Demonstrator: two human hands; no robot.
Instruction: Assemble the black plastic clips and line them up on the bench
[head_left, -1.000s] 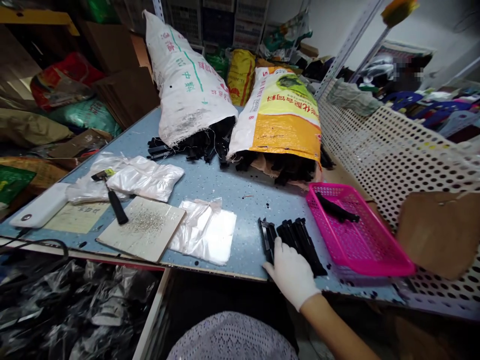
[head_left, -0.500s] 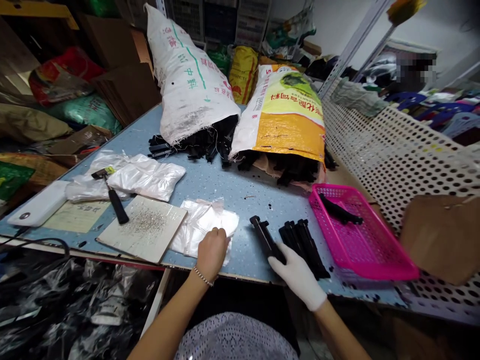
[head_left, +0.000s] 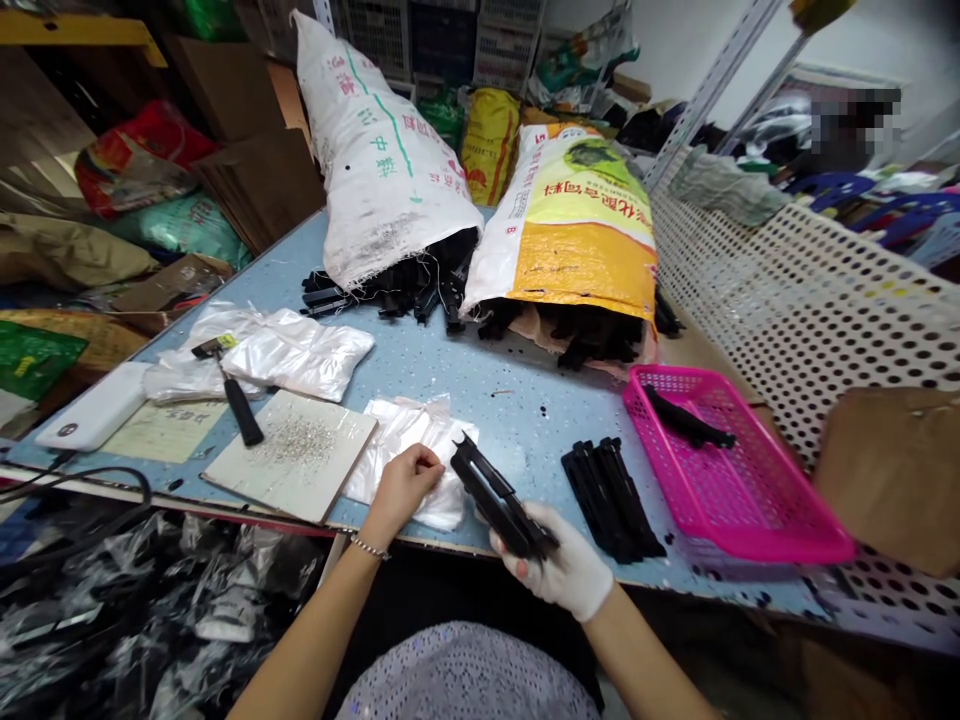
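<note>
My bare left hand (head_left: 405, 487), a bead bracelet on its wrist, is closed in a pinch at the top of a stack of clear plastic bags (head_left: 405, 420). Thin film seems to be between its fingertips, partly hidden by the fingers. In a white glove, my right hand (head_left: 562, 565) grips a long black plastic part (head_left: 491, 495), tilted up, with its grooved side showing. The far end of that part hangs just right of the bags. Several similar black parts (head_left: 611, 500) lie side by side on the table, to the right of my right hand.
A pink basket (head_left: 750, 545) at the right holds one black part. Two woven sacks (head_left: 390, 170) spill black parts at the back. Left are a hammer (head_left: 241, 410), a board with small bits (head_left: 292, 480), more bags (head_left: 300, 350) and a white device (head_left: 94, 410).
My right hand has lifted the black part off the table, turned it and brought it left toward the bags. My left hand has shifted slightly left and down, its fingers now pinched at the bags.
</note>
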